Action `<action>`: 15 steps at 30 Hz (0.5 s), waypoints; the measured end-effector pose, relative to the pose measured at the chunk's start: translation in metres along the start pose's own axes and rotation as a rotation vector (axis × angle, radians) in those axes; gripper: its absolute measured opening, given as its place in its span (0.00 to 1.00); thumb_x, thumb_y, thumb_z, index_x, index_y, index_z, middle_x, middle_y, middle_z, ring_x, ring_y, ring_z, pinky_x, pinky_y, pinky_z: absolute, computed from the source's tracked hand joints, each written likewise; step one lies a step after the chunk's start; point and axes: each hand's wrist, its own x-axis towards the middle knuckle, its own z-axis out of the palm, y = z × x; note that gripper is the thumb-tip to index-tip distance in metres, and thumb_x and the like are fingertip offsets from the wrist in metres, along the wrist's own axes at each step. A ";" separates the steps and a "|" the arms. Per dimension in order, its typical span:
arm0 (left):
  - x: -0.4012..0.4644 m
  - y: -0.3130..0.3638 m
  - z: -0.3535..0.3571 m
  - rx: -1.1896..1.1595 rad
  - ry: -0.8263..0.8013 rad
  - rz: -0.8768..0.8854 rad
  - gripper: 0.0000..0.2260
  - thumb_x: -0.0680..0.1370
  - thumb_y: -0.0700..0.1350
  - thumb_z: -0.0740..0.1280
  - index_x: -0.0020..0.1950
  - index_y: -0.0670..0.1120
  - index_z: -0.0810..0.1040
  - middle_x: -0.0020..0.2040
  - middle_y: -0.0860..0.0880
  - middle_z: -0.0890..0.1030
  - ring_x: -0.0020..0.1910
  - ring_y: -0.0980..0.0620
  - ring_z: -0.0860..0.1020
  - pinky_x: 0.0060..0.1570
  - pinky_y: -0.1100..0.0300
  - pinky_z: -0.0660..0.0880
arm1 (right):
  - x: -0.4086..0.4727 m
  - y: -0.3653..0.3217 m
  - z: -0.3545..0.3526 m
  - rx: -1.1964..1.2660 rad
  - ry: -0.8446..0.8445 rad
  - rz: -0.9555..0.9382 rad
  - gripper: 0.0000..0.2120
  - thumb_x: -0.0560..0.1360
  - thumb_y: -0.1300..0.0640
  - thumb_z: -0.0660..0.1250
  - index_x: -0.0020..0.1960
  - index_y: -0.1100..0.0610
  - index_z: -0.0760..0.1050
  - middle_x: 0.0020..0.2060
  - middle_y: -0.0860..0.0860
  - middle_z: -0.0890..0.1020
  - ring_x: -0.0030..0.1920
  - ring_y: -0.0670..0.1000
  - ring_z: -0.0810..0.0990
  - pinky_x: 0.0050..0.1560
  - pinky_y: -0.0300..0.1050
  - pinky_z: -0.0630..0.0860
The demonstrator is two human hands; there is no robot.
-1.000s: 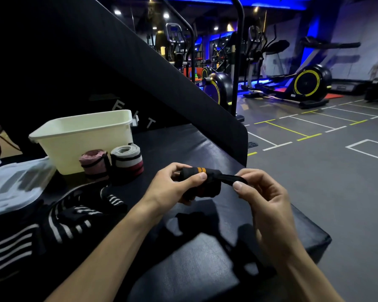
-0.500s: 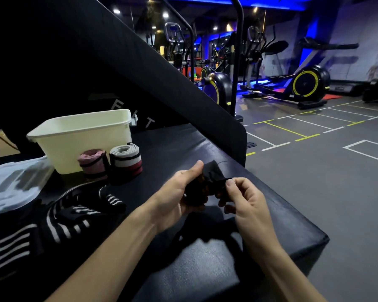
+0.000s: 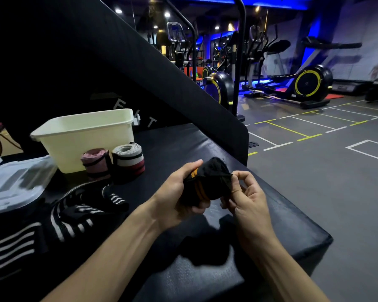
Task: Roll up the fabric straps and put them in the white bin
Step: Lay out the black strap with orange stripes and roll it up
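The loose tail that stretched out to the right a second ago is gone: it has been wound in, and the black strap with orange stripes is now a compact roll held above the black padded bench, in front of the white bin and well apart from it. The left hand grips the roll, thumb on top and fingers curled under it. The right hand pinches the last bit of fabric at the roll's right end, seemingly tucking it down. This strap looks nearly ready for the bin. A pink roll and a grey, white and red roll stand just before the bin, not in it. Black-and-white striped straps lie unrolled left of the hands.
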 end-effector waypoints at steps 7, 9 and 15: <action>-0.002 -0.002 -0.010 0.174 -0.121 -0.160 0.16 0.77 0.59 0.66 0.44 0.46 0.78 0.34 0.43 0.74 0.24 0.50 0.71 0.20 0.64 0.61 | 0.001 -0.008 -0.007 0.061 -0.126 0.116 0.13 0.75 0.46 0.72 0.47 0.56 0.79 0.42 0.56 0.79 0.43 0.54 0.74 0.42 0.44 0.74; -0.003 -0.003 -0.013 0.233 -0.154 -0.198 0.16 0.76 0.60 0.69 0.48 0.47 0.77 0.32 0.45 0.74 0.23 0.51 0.72 0.21 0.64 0.62 | -0.001 -0.014 -0.011 0.080 -0.211 0.146 0.16 0.72 0.45 0.75 0.48 0.57 0.80 0.45 0.59 0.80 0.47 0.56 0.75 0.48 0.49 0.74; -0.009 0.000 -0.010 0.412 -0.165 -0.309 0.20 0.69 0.65 0.69 0.35 0.50 0.85 0.32 0.48 0.79 0.29 0.52 0.73 0.30 0.60 0.64 | -0.013 -0.037 -0.019 0.207 -0.382 0.184 0.16 0.70 0.50 0.74 0.55 0.56 0.84 0.48 0.56 0.81 0.47 0.48 0.82 0.49 0.37 0.79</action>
